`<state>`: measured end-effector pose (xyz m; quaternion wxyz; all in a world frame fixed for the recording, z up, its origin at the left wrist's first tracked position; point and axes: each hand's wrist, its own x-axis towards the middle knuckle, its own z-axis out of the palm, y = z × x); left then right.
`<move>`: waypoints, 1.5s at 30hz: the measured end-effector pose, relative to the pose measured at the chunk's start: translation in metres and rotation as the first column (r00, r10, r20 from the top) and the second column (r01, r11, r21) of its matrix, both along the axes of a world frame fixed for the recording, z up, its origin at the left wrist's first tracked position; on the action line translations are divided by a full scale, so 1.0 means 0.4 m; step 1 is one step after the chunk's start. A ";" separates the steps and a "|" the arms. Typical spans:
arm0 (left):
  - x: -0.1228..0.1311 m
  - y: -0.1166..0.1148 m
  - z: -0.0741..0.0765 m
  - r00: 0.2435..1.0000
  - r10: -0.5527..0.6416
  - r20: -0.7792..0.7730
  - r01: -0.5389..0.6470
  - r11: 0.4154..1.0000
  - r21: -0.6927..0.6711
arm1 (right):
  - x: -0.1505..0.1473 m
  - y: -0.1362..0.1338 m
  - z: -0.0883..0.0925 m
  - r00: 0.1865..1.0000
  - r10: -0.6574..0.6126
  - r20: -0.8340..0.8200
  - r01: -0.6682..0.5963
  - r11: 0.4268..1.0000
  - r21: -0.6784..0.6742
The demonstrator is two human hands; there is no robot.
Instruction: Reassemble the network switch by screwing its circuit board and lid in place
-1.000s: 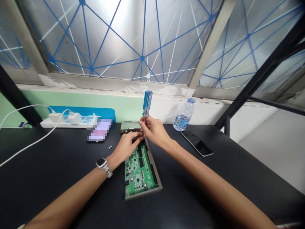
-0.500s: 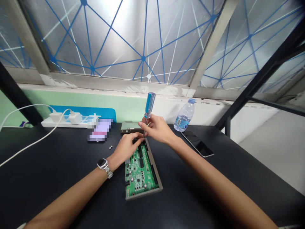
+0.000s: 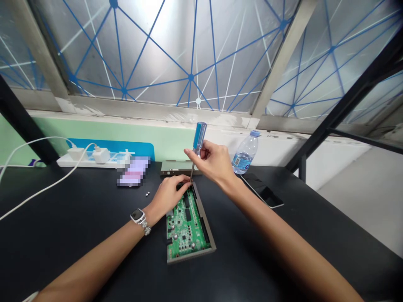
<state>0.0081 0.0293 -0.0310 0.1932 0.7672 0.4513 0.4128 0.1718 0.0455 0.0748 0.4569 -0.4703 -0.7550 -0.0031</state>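
A screwdriver (image 3: 199, 138) with a clear blue handle stands nearly upright, its tip at the far end of a green circuit board (image 3: 185, 228) in a shallow metal case. My right hand (image 3: 217, 161) is closed around the lower handle, the thumb stretched out to the left. At the bottom of the shaft, my left hand (image 3: 173, 191) pinches with thumb and fingertips, its palm over the board's far left corner. Those fingers hide the exact spot where the tip meets the board. A watch (image 3: 137, 216) is on my left wrist.
Behind the board lies a flat metal cover (image 3: 171, 167). A few small screws (image 3: 147, 193) lie left of my hand, near a lit phone (image 3: 134, 171) and a power strip (image 3: 91, 160). On the right stand a water bottle (image 3: 244, 155) and a dark phone (image 3: 262, 191).
My right hand has turned and shifted slightly right on the handle, so its fingers are more curled and more of the shaft shows. My left hand keeps its place at the tip.
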 end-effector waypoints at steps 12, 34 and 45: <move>-0.010 0.003 0.005 0.997 -0.063 -0.051 0.064 0.998 0.021 | 0.016 0.008 0.012 0.972 0.226 -0.063 -0.233 0.962 -0.145; -0.008 0.003 0.032 0.995 -0.100 0.012 0.099 0.993 0.070 | 0.038 0.040 0.004 0.838 0.446 -0.314 -0.539 0.762 -0.358; 0.017 0.015 0.038 0.914 -0.287 0.286 0.332 0.936 -0.119 | 0.053 0.053 0.013 0.822 0.465 -0.329 -0.569 0.698 -0.434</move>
